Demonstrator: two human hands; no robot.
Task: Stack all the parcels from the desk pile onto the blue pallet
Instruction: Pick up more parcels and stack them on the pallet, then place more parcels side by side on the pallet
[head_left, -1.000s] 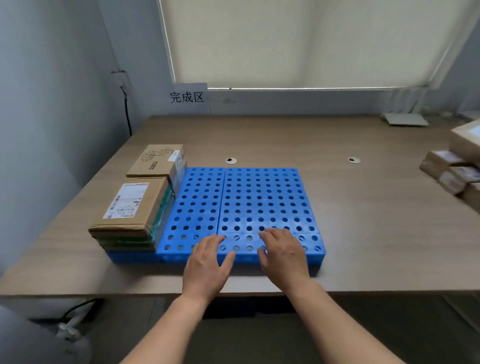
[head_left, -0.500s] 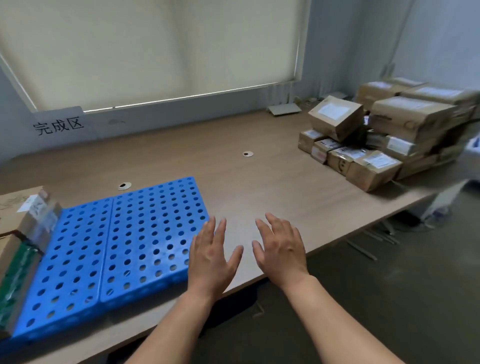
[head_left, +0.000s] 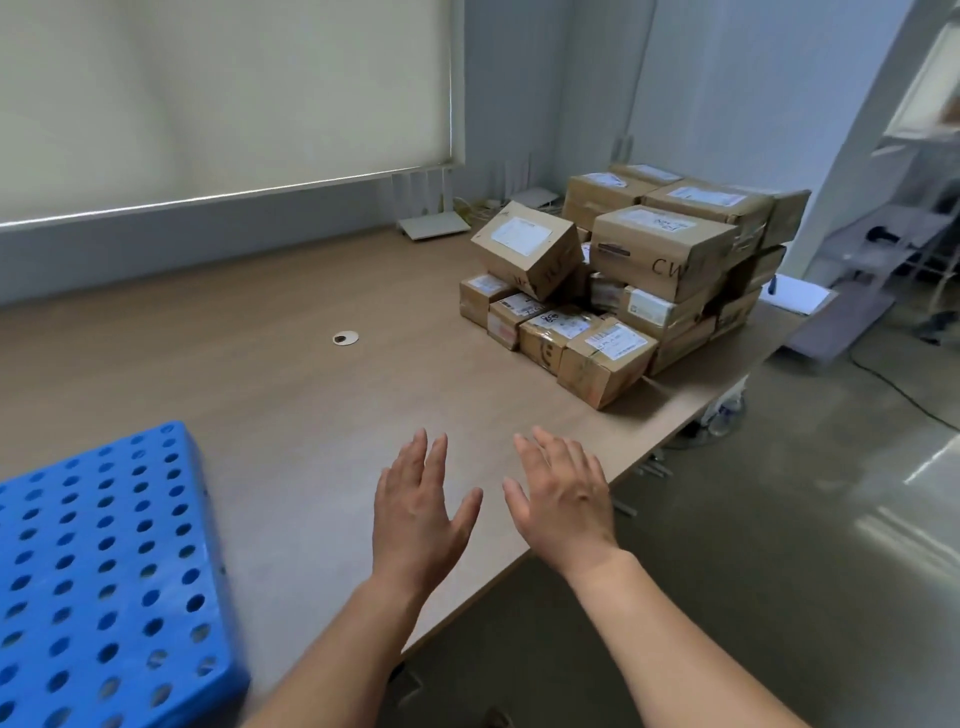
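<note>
A long wood-grain desk (head_left: 291, 395) runs beneath a drawn pale roller blind (head_left: 223, 88), with grey-blue walls behind and a glossy grey floor to the right. At the desk's far right end sits the heaped pile of brown cardboard parcels (head_left: 634, 275), most bearing white shipping labels; one parcel near the pile's left side lies tilted on smaller boxes. The perforated blue plastic pallet (head_left: 98, 582) lies flat at the lower left, well apart from the pile, its visible part bare. Between them, above the desk's near edge, both hands hover palm down. The left hand (head_left: 418, 519) and the right hand (head_left: 563, 506) are side by side, fingers straight and spread, grasping nothing. A small round silver-rimmed cable grommet (head_left: 345, 339) sits in the desktop, and a flat white device (head_left: 434, 226) rests by the wall.
</note>
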